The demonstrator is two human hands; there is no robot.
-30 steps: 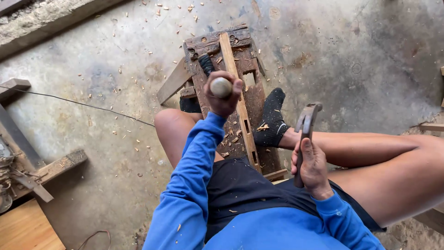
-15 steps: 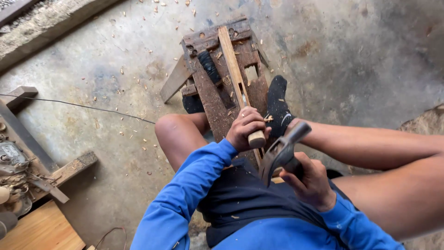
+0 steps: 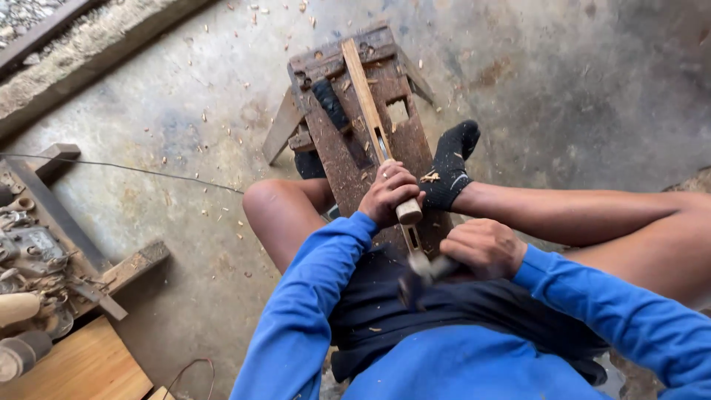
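At frame centre, the right hand (image 3: 483,247) is now swinging the gripped hammer (image 3: 422,270) down toward the chisel (image 3: 407,212), which the left hand (image 3: 390,194) is clasping upright against the strip (image 3: 363,89) on the bench (image 3: 348,148).

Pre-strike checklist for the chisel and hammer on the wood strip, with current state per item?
1. Left hand gripped around the chisel handle: ok.
2. Chisel tip seated on the wood strip: cannot tell, hidden by the hand.
3. Right hand holds the hammer: ok, head blurred.
4. Strip lying along the wooden bench: ok.
5. Socked foot pressing on the bench beside the strip: ok.
6. Left fingers clear of the hammer's path: cannot tell.
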